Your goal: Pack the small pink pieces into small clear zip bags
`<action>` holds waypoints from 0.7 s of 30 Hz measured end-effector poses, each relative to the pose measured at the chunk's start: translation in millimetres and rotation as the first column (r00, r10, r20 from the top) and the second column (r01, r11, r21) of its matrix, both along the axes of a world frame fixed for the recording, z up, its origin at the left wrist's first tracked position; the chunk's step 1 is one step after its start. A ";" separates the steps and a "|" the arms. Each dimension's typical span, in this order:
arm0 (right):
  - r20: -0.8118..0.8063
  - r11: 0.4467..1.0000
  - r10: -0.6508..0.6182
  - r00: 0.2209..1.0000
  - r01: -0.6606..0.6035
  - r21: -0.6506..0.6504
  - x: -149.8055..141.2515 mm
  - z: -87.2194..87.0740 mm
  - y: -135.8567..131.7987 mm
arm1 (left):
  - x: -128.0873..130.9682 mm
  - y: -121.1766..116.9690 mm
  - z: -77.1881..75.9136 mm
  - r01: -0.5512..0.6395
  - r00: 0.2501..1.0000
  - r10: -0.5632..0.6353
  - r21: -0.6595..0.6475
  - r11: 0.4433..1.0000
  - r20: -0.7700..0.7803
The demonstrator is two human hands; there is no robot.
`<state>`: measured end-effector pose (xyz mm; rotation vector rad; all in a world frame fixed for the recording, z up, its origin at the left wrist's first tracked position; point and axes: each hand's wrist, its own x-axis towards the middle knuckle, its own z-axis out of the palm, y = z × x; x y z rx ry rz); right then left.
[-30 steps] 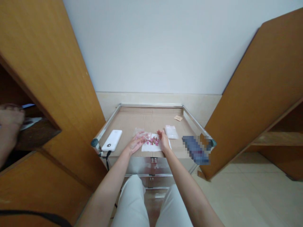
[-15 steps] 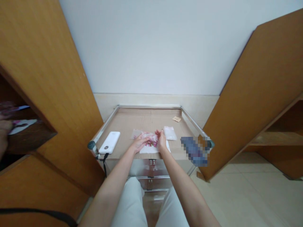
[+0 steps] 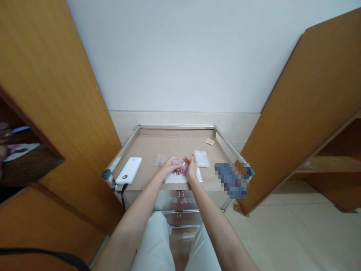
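My left hand point(image 3: 168, 168) is closed on a clear plastic bag point(image 3: 177, 160) that has a pinkish look. From the other side my right hand point(image 3: 191, 169) grips the same bag, its fingers curled in. Small pink and red bead-like pieces point(image 3: 178, 172) lie just below the bag, between the hands; which of them are inside it I cannot tell. Under them is a white sheet point(image 3: 175, 180), partly covered by my hands. A flat clear bag point(image 3: 160, 160) with a few pink bits lies left of my left hand. Right of my right hand sits a stack of clear bags point(image 3: 201, 159).
A white power bank point(image 3: 129, 170) with a black cable lies on the cardboard-lined cart top point(image 3: 158, 141). A metal rail point(image 3: 177, 127) edges it. A tan card point(image 3: 210, 141) and a pixelated dark item point(image 3: 231, 180) lie right. Another person's hand point(image 3: 2, 153) shows at a left shelf.
My left hand's fingers have drawn in around the bag, and my right hand has curled closer to it. The other person's hand has moved mostly out of view at left.
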<state>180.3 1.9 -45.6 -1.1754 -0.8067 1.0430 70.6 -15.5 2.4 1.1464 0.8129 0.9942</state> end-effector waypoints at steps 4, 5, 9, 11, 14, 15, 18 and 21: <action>-0.023 0.999 -0.032 0.999 0.032 -0.006 0.7 3.3 -2.0 | 1.1 -1.0 1.8 -0.007 0.997 0.010 0.027 1.000 -0.083; -0.031 0.999 -0.039 0.999 0.039 -0.009 0.7 4.2 -2.7 | 1.6 -0.9 1.6 -0.017 0.995 0.020 0.033 0.999 -0.099; -0.068 0.998 -0.067 0.995 0.067 -0.012 -0.1 6.5 -4.7 | 3.8 -0.3 0.4 -0.040 0.991 0.046 0.052 0.998 -0.125; -0.078 0.996 -0.087 0.993 0.087 -0.002 -0.3 6.1 -5.1 | 4.5 -0.2 -0.2 -0.050 0.991 0.057 0.059 0.997 -0.125; -0.068 0.993 -0.117 0.991 0.119 0.023 -0.1 4.2 -4.5 | 3.8 -0.4 -1.1 -0.066 0.989 0.073 0.060 0.996 -0.125; -0.065 0.992 -0.120 0.991 0.122 0.027 0.1 3.4 -4.1 | 3.0 -0.4 -1.5 -0.072 0.990 0.078 0.057 0.996 -0.121; -0.055 0.993 -0.113 0.992 0.114 0.018 0.8 1.5 -3.0 | -0.2 -0.5 -2.8 -0.104 0.991 0.109 0.054 0.993 -0.084; -0.050 0.992 -0.122 0.991 0.123 0.024 1.3 -0.1 -1.7 | -3.8 0.2 -4.5 -0.113 0.991 0.117 0.058 0.992 -0.064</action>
